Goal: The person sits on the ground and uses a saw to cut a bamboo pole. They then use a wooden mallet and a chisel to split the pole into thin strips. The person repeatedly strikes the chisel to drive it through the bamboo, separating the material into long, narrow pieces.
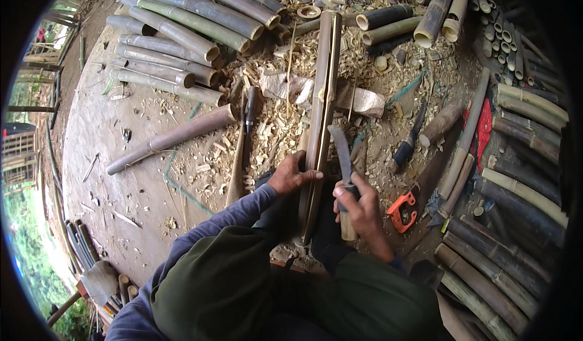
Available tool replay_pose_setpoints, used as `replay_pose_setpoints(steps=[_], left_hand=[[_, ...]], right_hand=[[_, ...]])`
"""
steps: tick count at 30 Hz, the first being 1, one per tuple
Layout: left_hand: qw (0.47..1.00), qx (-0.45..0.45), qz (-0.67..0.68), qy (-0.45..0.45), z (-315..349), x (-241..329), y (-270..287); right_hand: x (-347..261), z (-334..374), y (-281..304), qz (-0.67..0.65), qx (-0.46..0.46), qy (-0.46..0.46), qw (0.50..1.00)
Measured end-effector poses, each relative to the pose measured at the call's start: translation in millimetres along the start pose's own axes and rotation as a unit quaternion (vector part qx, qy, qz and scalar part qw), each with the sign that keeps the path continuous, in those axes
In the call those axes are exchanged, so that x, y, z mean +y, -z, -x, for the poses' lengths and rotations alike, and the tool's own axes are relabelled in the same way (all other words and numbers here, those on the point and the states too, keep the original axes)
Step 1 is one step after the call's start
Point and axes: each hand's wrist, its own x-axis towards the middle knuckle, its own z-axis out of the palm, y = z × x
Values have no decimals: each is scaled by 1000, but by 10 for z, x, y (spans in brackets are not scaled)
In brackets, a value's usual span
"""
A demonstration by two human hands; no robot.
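Note:
A long brown bamboo pole [318,107] with a pale lengthwise slit stands between my knees and slants away from me. My left hand [290,174] is wrapped round its lower part, thumb lying across the front. Just right of the pole, my right hand [364,210] grips a knife [342,151] by its handle. The blade points up and away from me, its curved tip close beside the pole; I cannot tell whether they touch. Part of the handle is hidden by my fingers.
Cut bamboo lengths [188,10] lie at the far left, and more bamboo [516,189] is stacked along the right. Wood shavings [273,128] cover the ground ahead. An orange-handled saw [402,212], a dark-handled blade [404,150] and a chisel-like tool [250,107] lie nearby.

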Motion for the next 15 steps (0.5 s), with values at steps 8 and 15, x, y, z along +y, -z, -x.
replay_pose_setpoints(steps=[8,15], left_hand=[[994,69,-77,21,35,205,-175],[989,86,-119,9,53,80,-256]], right_hand=[[252,36,-81,306,49,193,931],[129,100,-173,299,17,75,951]])
